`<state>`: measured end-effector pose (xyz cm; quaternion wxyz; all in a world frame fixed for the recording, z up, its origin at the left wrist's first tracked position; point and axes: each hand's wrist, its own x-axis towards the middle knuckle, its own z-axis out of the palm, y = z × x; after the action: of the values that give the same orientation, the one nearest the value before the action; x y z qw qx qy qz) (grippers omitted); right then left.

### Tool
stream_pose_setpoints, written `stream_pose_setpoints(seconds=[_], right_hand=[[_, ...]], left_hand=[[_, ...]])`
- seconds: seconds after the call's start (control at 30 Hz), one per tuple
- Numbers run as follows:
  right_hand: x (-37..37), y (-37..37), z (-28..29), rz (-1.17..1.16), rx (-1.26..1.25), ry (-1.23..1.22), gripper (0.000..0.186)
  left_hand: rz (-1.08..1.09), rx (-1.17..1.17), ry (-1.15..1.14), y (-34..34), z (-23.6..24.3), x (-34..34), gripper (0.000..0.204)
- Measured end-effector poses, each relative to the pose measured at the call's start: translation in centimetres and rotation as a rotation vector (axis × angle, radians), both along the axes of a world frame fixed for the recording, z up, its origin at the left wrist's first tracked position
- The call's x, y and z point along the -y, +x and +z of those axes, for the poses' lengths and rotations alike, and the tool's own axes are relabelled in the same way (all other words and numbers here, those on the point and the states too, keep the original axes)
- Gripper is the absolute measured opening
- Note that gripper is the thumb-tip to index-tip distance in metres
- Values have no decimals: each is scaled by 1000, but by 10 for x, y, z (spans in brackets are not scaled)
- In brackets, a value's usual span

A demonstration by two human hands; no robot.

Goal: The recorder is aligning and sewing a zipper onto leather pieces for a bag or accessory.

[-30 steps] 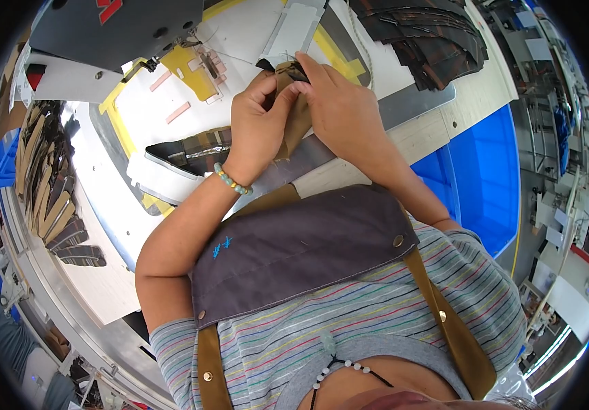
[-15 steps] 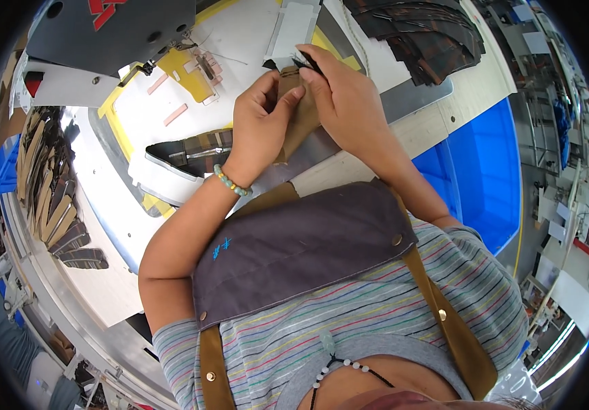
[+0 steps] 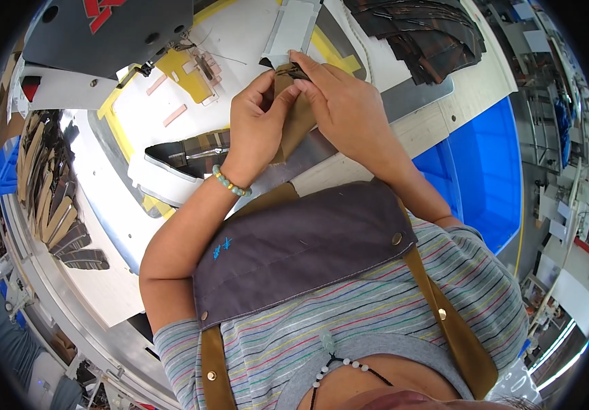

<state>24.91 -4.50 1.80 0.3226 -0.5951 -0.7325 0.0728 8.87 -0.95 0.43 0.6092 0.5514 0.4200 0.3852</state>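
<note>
My left hand (image 3: 257, 123) is closed on a strip of olive-brown fabric (image 3: 293, 133), thumb against it. My right hand (image 3: 345, 113) grips the fabric's upper end, where a darker, bunched edge shows between my fingertips. Just beyond my fingers lies a pale grey-white flat piece (image 3: 287, 27). A plaid piece with a metal zipper (image 3: 209, 152) lies left of my left wrist on the white work surface. What my curled left fingers press on is partly hidden.
A dark sewing machine (image 3: 103, 37) with a yellow plate (image 3: 181, 75) stands at upper left. Plaid fabric pieces (image 3: 417, 34) are stacked at upper right, tan and plaid strips (image 3: 55, 191) at left. A blue bin (image 3: 486, 171) sits beside the table (image 3: 479, 99).
My right fingertips rose and then came back down over the fabric's end, shifting the bunched dark edge. My left hand moved slightly, still gripping the strip.
</note>
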Motion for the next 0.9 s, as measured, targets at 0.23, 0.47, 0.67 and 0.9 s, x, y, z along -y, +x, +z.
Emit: stream_pose_setpoints(seconds=[0.23, 0.47, 0.67, 0.9], right_hand=[[0, -1, -1, -14, 1, -9, 35], [-9, -6, -14, -88, -29, 47, 28], [-11, 15, -3, -16, -219, 42, 30], [-19, 30, 14, 217, 10, 93, 33]], left_hand=[[38, 114, -41, 5, -3, 1, 12], [-9, -62, 29, 0, -13, -1, 13], [69, 163, -12, 2, -11, -6, 27], [70, 167, -37, -4, -9, -7, 14]])
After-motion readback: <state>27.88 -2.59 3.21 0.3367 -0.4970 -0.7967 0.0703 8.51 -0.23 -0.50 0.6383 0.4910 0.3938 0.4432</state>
